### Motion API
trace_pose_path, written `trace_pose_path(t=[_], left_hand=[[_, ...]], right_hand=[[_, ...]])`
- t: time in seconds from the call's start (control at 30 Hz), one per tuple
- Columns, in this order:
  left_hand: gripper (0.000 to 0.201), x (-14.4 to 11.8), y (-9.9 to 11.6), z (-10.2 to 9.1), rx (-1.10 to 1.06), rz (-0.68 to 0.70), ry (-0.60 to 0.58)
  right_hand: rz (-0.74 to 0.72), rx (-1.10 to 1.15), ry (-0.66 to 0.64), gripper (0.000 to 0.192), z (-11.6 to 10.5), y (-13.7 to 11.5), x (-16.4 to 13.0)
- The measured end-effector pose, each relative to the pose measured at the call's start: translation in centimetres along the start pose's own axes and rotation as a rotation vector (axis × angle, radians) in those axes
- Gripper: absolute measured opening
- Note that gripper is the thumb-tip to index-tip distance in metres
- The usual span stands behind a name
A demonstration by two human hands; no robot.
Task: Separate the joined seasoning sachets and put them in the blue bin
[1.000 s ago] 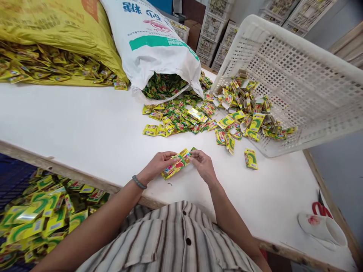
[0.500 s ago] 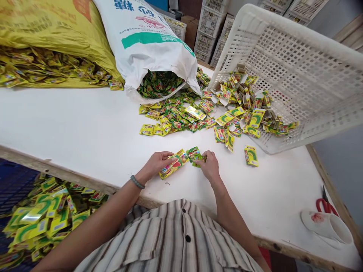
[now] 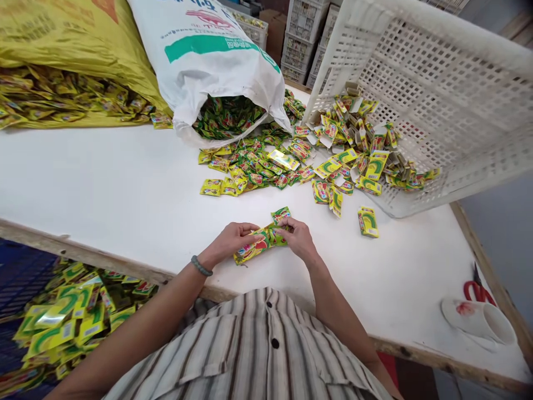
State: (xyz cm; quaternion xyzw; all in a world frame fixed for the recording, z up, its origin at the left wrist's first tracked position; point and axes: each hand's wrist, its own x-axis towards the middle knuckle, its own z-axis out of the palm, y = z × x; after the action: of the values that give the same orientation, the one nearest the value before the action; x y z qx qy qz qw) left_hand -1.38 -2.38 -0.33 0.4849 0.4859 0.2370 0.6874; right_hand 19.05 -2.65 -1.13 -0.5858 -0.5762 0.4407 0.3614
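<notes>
1. Nearest is a striped, buttoned shirt (image 3: 258, 355), soft cloth in grey and cream bands, with two bare forearms reaching out from it; the left wrist wears one beaded bracelet (image 3: 201, 266).
2. At the near left, below the table edge, lies a heap of flattened yellow-green cartons (image 3: 62, 322), glossy card, too many to count.
3. The left hand (image 3: 229, 241) is curled around a bundle of sachets (image 3: 255, 247), small shiny foil packets stacked flat, resting on the table near its front edge, about the middle.
4. The right hand (image 3: 298, 240) pinches one more sachet (image 3: 280, 218) with its fingertips, pressed against the far end of the bundle; the number of packets in the bundle cannot be told.
5. The table (image 3: 104, 189) is a smooth white board with a rough wooden rim.
6. At the near right stand one white cup (image 3: 485, 325), lying on its side, and red-handled scissors (image 3: 477, 289).
7. One small yellow box (image 3: 368, 221) lies alone to the right of the hands.
8. Farther off, loose sachets (image 3: 254, 169) spill in a crinkled pile from one white woven sack (image 3: 216, 61).
9. One white perforated plastic crate (image 3: 428, 94), tipped on its side, holds folded boxes at far right.
10. One yellow sack (image 3: 75, 44) lies at far left over more packets.
</notes>
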Motion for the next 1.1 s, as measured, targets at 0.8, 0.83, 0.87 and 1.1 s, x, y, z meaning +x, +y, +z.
trace_pose_path(t=[0.8,0.83,0.87,1.1], left_hand=[[0.044,0.3,-0.4,0.2,-0.189,0.062,0.008],[0.043,0.3,-0.4,0.2,-0.184,0.061,0.006],[0.043,0.3,-0.4,0.3,-0.186,0.059,0.005],[0.063,0.3,0.4,0.6,-0.295,0.168,0.206]], right_hand=[[-0.081,0.059,-0.134,0.032,1.6,-1.9,-1.3],[-0.070,0.102,-0.175,0.034,1.7,-2.0,-1.3],[-0.051,0.163,-0.216,0.036,1.6,-2.2,-1.4],[-0.138,0.222,0.238,0.023,1.5,-1.9,-0.9]])
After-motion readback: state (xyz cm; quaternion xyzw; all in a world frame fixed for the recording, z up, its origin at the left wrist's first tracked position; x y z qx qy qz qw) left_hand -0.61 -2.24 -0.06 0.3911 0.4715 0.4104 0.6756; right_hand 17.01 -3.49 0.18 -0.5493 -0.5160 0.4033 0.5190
